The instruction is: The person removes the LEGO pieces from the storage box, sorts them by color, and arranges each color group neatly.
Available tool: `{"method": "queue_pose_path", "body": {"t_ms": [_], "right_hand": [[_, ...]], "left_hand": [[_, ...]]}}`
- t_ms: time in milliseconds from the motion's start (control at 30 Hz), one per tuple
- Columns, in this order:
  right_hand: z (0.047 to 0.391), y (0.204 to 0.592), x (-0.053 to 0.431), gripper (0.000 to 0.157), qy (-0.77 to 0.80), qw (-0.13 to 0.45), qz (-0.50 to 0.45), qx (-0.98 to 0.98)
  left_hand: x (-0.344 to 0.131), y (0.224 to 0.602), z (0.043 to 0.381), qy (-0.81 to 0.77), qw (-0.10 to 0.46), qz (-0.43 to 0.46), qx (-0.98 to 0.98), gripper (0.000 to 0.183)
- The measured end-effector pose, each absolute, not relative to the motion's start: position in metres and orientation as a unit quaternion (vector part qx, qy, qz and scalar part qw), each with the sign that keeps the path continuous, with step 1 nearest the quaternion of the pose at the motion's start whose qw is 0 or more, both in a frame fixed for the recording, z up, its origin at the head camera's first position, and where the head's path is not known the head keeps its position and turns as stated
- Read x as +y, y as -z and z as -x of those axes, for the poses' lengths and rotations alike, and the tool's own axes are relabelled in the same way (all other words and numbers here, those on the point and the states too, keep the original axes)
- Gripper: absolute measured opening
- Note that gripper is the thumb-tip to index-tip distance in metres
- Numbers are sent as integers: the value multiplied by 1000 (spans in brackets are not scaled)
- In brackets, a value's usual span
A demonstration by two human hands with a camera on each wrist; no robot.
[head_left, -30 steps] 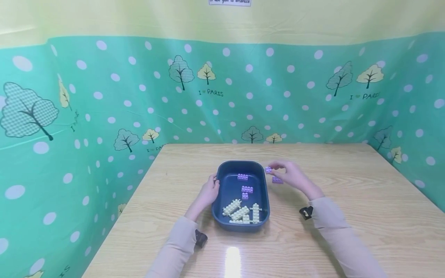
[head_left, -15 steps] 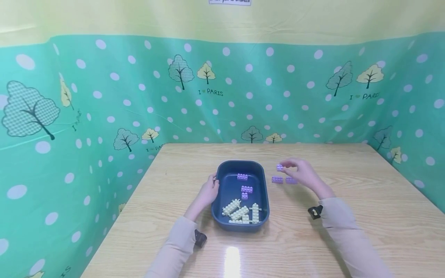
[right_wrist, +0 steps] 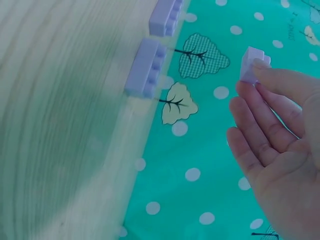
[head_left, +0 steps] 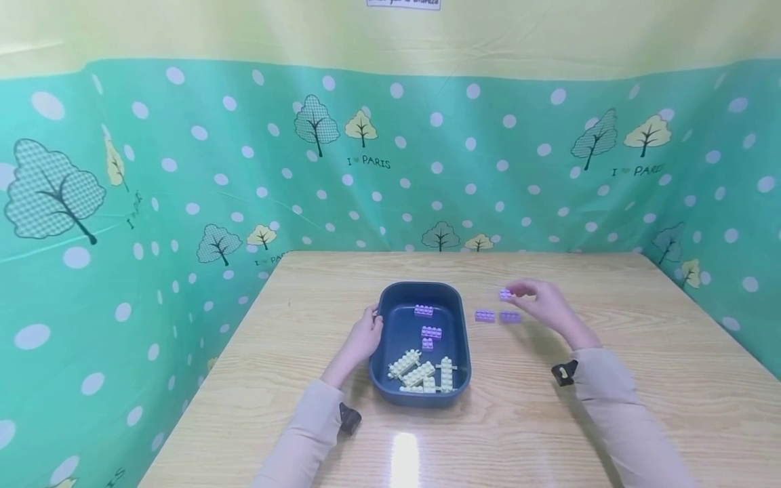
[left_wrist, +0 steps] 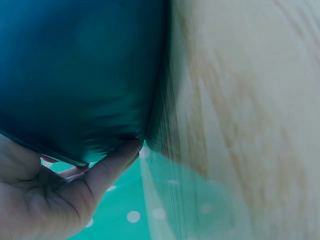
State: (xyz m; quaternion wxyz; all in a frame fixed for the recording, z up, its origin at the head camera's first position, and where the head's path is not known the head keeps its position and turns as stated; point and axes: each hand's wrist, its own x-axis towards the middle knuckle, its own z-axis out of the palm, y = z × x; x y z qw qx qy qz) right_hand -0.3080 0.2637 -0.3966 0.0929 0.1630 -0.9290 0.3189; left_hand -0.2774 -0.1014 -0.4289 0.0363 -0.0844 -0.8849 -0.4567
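My left hand (head_left: 364, 337) grips the left side of a dark blue plastic bin (head_left: 419, 401). In the left wrist view the thumb presses the outer wall, and the other fingers curl over the rim. To the right of the bin, my right hand (head_left: 547, 306) pinches a small purple toy building brick (right_wrist: 252, 65) between thumb and fingertips, held up above the table. Two longer purple bricks (head_left: 485, 316) lie end to end on the table just below that hand, with a small gap between them.
Inside the bin are a few purple bricks (head_left: 431, 332) and several cream pieces (head_left: 418, 374) with side knobs, heaped at the near end. The wooden table (head_left: 305, 400) backs onto a green dotted curtain (head_left: 342, 217).
My right hand has moved right, away from the bin, carrying the small purple brick. Both purple bricks on the table now show fully. The left hand stays on the bin.
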Motion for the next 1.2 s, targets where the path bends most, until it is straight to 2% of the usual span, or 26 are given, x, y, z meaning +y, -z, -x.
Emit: {"method": "queue_pose_path", "body": {"t_ms": [367, 767, 1033, 1200], "right_hand": [[306, 403, 280, 36, -322, 79, -138, -934], [305, 410, 295, 32, -309, 72, -134, -939], [299, 418, 302, 44, -326, 35, -91, -940], [300, 421, 306, 43, -322, 28, -86, -943]], "left_hand": [[-102, 429, 279, 452, 28, 85, -888, 42], [-102, 430, 280, 453, 38, 87, -887, 41], [-103, 431, 280, 452, 38, 89, -887, 41], [-103, 432, 280, 452, 32, 83, -887, 42]]}}
